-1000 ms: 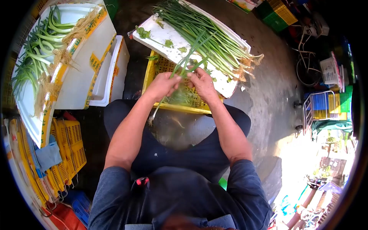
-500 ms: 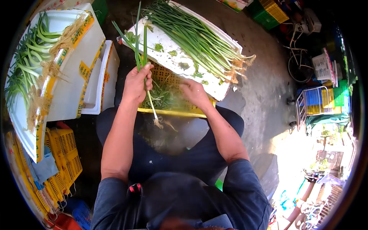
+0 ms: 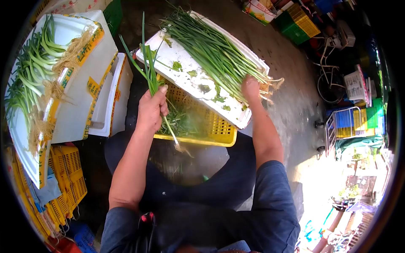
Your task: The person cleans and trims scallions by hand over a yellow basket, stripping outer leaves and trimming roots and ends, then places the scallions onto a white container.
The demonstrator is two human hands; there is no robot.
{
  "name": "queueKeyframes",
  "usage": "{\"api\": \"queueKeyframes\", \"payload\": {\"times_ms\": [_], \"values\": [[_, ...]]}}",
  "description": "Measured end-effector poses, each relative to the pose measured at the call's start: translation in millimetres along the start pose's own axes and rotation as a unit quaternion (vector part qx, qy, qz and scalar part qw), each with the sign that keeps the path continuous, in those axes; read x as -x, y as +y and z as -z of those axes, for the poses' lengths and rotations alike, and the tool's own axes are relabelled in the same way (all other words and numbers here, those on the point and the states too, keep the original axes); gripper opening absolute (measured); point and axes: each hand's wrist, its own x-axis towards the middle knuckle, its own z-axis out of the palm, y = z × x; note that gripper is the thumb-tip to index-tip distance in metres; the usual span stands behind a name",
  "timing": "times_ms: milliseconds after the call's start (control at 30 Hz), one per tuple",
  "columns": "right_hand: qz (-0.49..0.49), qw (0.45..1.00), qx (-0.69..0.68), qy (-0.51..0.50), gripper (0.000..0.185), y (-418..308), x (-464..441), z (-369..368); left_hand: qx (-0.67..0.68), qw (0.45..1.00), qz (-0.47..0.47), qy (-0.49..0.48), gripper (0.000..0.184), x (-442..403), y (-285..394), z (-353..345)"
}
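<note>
My left hand (image 3: 152,109) is closed round a green onion (image 3: 148,71), its leaves pointing up and its roots hanging down over my lap. My right hand (image 3: 250,87) touches the stalks near the root end of a large pile of green onions (image 3: 211,52); its fingers are partly hidden, and I cannot make out what they hold. The pile lies on a white foam lid (image 3: 185,80) with loose leaf scraps. Below it, a yellow basket (image 3: 223,134) contains green trimmings (image 3: 179,120).
Left, thicker onions (image 3: 36,69) with long roots lie on a white foam box (image 3: 78,90). Yellow crates (image 3: 69,170) stand at lower left. On the right are a metal cart (image 3: 337,122) and a green-and-yellow crate stack (image 3: 297,25).
My right hand has moved from beside the left hand, over the basket, to the root end of the onion pile. My left hand keeps its onion and has shifted slightly down in view.
</note>
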Motion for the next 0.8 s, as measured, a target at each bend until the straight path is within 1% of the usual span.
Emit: {"api": "queueKeyframes", "payload": {"times_ms": [100, 133, 233, 333, 367, 400, 433, 500, 567, 600, 633, 800], "values": [[-0.019, 0.999, 0.041, 0.007, 0.02, -29.3, 6.3, 14.3, 0.001, 1.0, 0.003, 0.008, 0.022, -2.4, 1.3, 1.9], [0.017, 0.996, 0.07, 0.044, 0.022, -30.8, 7.4, 13.9, 0.004, 1.0, 0.002, 0.01, 0.022, -2.7, 1.9, 1.6], [-0.004, 0.999, -0.008, -0.051, 0.026, -47.3, 16.2, 44.2, 0.004, 1.0, 0.0, 0.006, 0.021, -1.4, 1.0, 2.6], [0.025, 0.981, -0.174, -0.087, 0.031, -61.7, 55.3, 72.2, 0.016, 1.0, -0.004, 0.0, 0.019, -2.0, 1.2, 1.4], [-0.04, 0.951, -0.28, -0.124, 0.033, -67.7, 70.8, 78.7, 0.021, 1.0, -0.005, 0.0, 0.019, -1.3, 0.8, 0.7], [-0.106, 0.905, -0.38, -0.16, 0.035, -76.1, 88.5, 85.6, 0.017, 1.0, -0.016, -0.004, 0.017, -0.2, 0.4, -0.6], [-0.187, 0.821, -0.498, -0.208, 0.028, -91.5, 103.1, 102.1, 0.017, 1.0, -0.013, -0.003, 0.017, 0.7, -0.7, -0.7], [-0.222, 0.718, -0.621, -0.222, 0.028, -96.4, 137.6, 84.1, 0.015, 1.0, -0.007, -0.004, 0.016, 0.8, -5.6, -0.3], [-0.231, 0.71, -0.63, -0.213, 0.027, -110.8, 168.8, 76.7, 0.004, 1.0, -0.007, -0.006, 0.016, -1.8, -10.7, 2.3], [-0.246, 0.66, -0.67, -0.234, 0.026, -125.1, 177.8, 90.2, 0.0, 1.0, -0.001, -0.004, 0.016, -2.6, -13.2, 4.0], [-0.284, 0.613, -0.694, -0.248, 0.024, -131.0, 185.7, 89.0, -0.004, 1.0, 0.005, -0.002, 0.016, -4.0, -15.5, 5.2], [-0.252, 0.578, -0.73, -0.262, 0.027, -150.7, 201.0, 86.4, -0.047, 0.999, 0.008, -0.013, 0.017, -2.1, -21.2, 7.3]]}}
